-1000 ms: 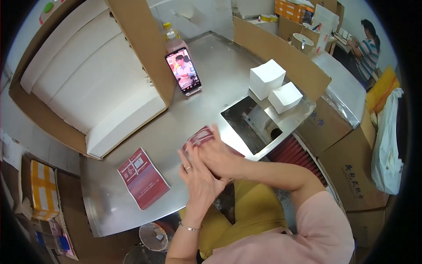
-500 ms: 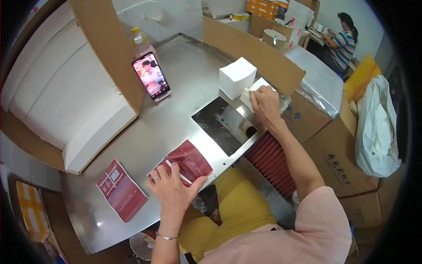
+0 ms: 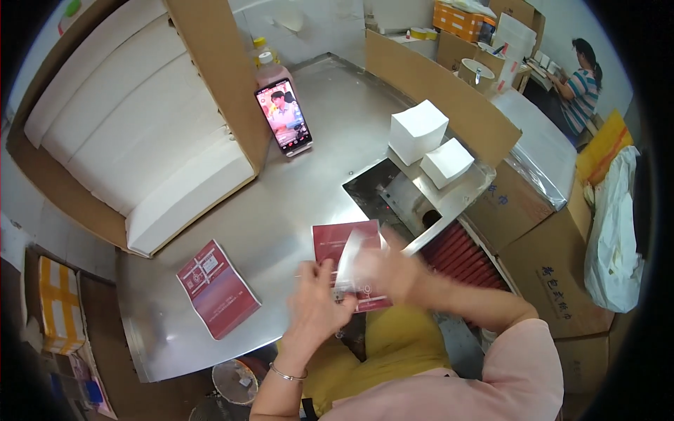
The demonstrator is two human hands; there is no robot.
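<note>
A dark red printed packet (image 3: 344, 235) lies at the near edge of the metal table. My left hand (image 3: 316, 298) is closed on its near left part, thumb and fingers gripping the edge. Over the packet, my right hand (image 3: 397, 274) is smeared by motion; a white folded tissue (image 3: 353, 256) is at its fingers, against the packet. Its exact finger positions are blurred. To the left rests a stack of similar red packets (image 3: 219, 289). Two stacks of white tissues, a taller one (image 3: 419, 131) and a lower one (image 3: 448, 163), stand beyond my right hand.
A rectangular opening (image 3: 372, 189) in the table holds a metal fixture. A lit phone (image 3: 284, 118) leans against a bottle. At left stands a large carton of white tissues (image 3: 133, 105). Red packets (image 3: 467, 259) fill a trough below the right edge. Another person (image 3: 579, 91) sits far right.
My right hand has come from the lower tissue stack to the red packet, bringing a white tissue. My left hand still holds the packet. The whole view has shifted.
</note>
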